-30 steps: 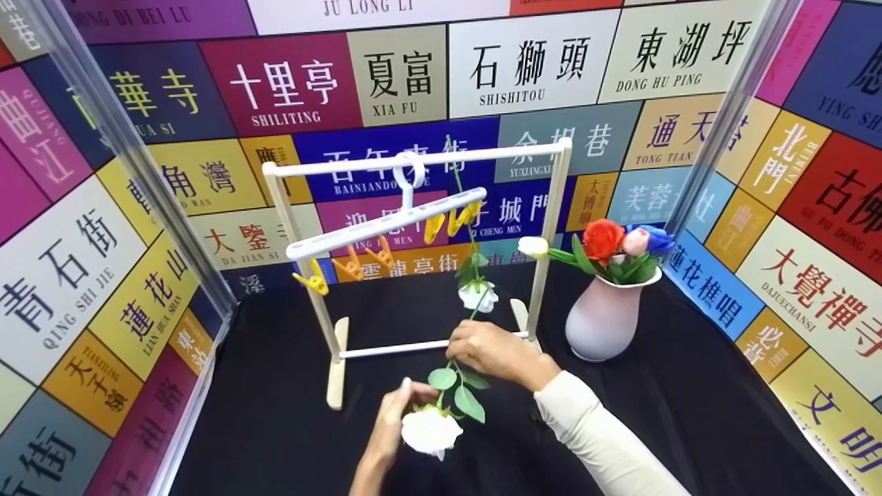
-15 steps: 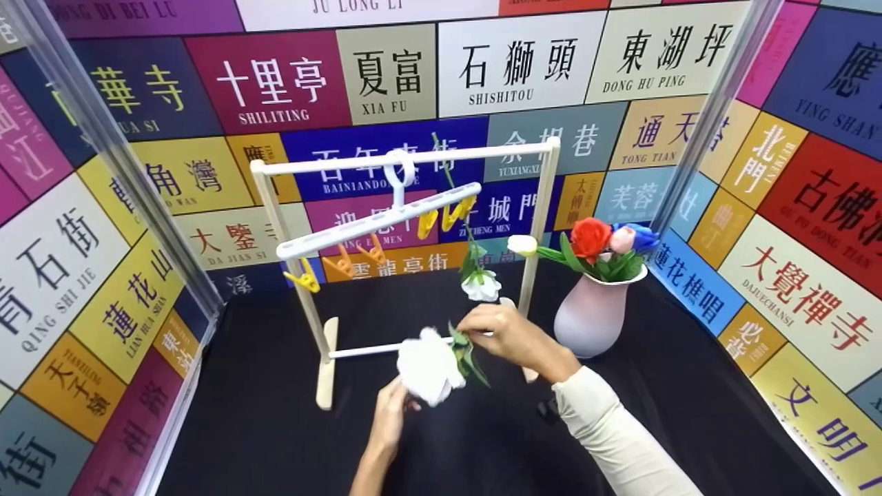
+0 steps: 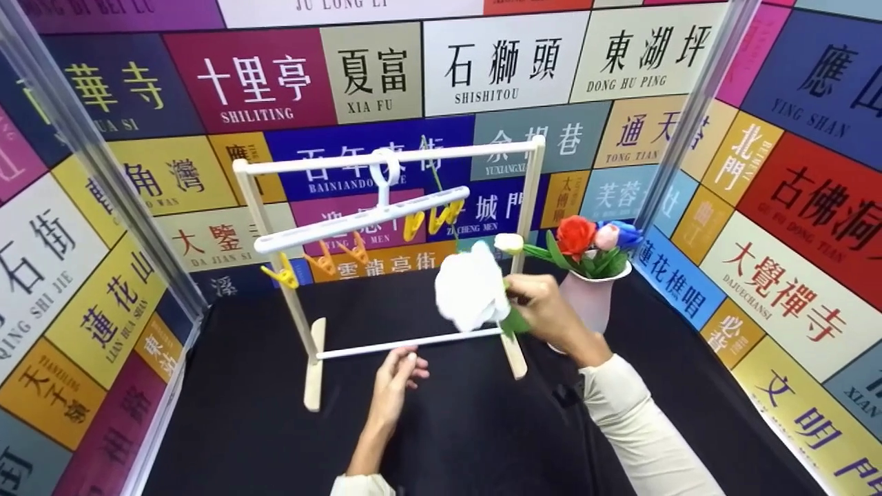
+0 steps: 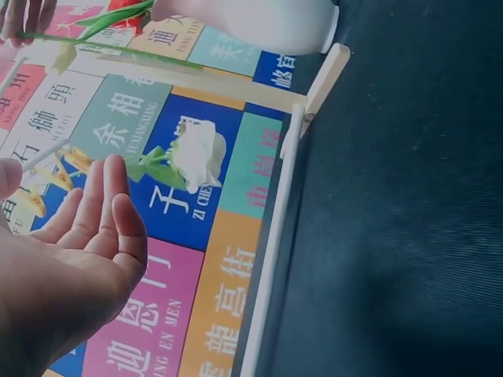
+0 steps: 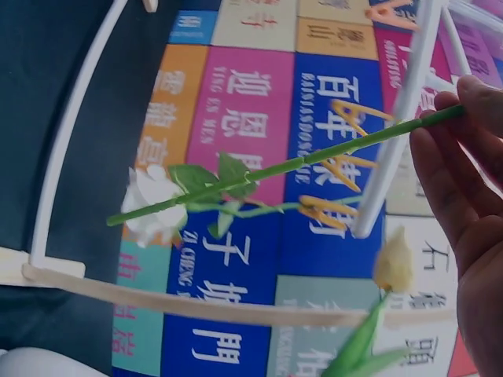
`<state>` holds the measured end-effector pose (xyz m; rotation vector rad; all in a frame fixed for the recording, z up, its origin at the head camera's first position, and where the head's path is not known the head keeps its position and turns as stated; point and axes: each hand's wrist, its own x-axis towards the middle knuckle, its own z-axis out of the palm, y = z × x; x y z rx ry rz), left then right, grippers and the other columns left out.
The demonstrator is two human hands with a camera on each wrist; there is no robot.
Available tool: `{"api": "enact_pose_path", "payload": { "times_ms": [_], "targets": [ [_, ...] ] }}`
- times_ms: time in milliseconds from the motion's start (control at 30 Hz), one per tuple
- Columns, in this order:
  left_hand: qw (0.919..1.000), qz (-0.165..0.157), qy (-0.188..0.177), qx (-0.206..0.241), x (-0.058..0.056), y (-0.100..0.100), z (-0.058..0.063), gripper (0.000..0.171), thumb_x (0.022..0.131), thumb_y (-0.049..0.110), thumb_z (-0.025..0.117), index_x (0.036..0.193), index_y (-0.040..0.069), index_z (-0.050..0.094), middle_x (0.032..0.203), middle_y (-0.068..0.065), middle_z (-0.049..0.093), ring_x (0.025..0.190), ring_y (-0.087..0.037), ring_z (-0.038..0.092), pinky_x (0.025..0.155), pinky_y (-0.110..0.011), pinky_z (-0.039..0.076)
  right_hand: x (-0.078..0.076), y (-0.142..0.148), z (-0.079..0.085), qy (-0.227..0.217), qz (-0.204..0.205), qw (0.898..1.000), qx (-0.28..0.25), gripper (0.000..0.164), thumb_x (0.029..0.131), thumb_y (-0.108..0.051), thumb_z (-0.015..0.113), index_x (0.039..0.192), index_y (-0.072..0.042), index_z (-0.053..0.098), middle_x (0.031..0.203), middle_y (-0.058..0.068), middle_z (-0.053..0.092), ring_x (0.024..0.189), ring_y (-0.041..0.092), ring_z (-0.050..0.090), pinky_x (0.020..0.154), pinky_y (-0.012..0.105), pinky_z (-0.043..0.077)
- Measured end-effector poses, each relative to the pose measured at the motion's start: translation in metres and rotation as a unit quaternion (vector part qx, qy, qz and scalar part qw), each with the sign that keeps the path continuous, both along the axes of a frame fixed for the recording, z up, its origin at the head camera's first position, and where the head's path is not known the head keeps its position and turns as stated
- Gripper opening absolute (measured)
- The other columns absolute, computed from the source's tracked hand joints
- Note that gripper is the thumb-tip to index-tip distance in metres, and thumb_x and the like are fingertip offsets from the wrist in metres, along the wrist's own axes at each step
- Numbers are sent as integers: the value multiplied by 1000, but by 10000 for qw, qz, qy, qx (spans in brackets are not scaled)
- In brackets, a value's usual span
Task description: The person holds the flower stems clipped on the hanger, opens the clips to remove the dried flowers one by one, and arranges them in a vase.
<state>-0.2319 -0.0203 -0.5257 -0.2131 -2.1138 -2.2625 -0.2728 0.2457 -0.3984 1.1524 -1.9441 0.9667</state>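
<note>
My right hand [image 3: 530, 306] pinches the green stem of a white rose [image 3: 472, 286], held up in front of the white rack's [image 3: 386, 158] right post, close to the vase [image 3: 605, 303]. In the right wrist view the held stem [image 5: 314, 157] runs from my fingers [image 5: 460, 157] down to the left. My left hand [image 3: 405, 364] hovers low and open over the black cloth, just in front of the rack's bottom bar, holding nothing. A second white flower [image 4: 196, 153] hangs head down from a clip on the hanger [image 3: 358, 220].
The pale vase holds a red flower [image 3: 575, 234], pink and blue blooms and a white bud [image 3: 508, 242]. Yellow and orange clips [image 3: 281, 274] hang from the hanger. Colourful sign walls [image 3: 103, 275] close in the left, back and right sides of the black cloth [image 3: 241, 413].
My right hand has lifted the white rose up and to the right, toward the vase. My left hand has let go of the bloom and stays low by the bottom bar.
</note>
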Motion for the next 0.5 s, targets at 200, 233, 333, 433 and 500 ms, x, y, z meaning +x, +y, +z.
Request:
{"api": "enact_pose_path", "payload": {
  "times_ms": [200, 233, 333, 433, 500],
  "targets": [
    [9995, 42, 188, -252, -12, 7, 24, 35, 99, 10, 53, 130, -7, 53, 98, -10, 68, 93, -38, 67, 77, -44, 50, 1, 23, 15, 280, -607, 9972, -325, 15, 70, 10, 64, 81, 0, 67, 69, 8, 64, 62, 15, 56, 60, 31, 45],
    [9994, 54, 204, -280, -16, 9, 23, 36, 99, 10, 54, 132, -6, 52, 100, -10, 68, 94, -38, 67, 76, -43, 50, 2, 27, 18, 327, -726, 9962, -357, 14, 68, 10, 62, 78, 0, 66, 67, 9, 62, 61, 15, 55, 59, 31, 44],
    [9985, 156, 357, -388, -33, 18, 14, 40, 99, 12, 57, 135, -4, 52, 106, -14, 66, 95, -30, 65, 80, -38, 50, 7, 37, 28, 315, -967, 9933, -553, 15, 66, 11, 62, 77, 1, 66, 67, 10, 64, 62, 12, 57, 60, 26, 45],
    [9967, 334, 528, -509, -48, 28, 4, 43, 97, 14, 60, 136, -3, 52, 112, -18, 64, 99, -28, 63, 84, -34, 50, 12, 48, 37, 282, -1213, 9893, -756, 13, 69, 10, 71, 78, 0, 69, 67, 9, 67, 65, 4, 56, 62, 17, 44],
    [9948, 485, 662, -607, -53, 34, 2, 46, 95, 15, 63, 137, -2, 52, 117, -18, 63, 102, -27, 62, 87, -33, 50, 14, 54, 42, 227, -1336, 9867, -897, 18, 68, 11, 76, 83, 2, 72, 71, 11, 70, 69, 1, 56, 69, 14, 44]
  ]
}}
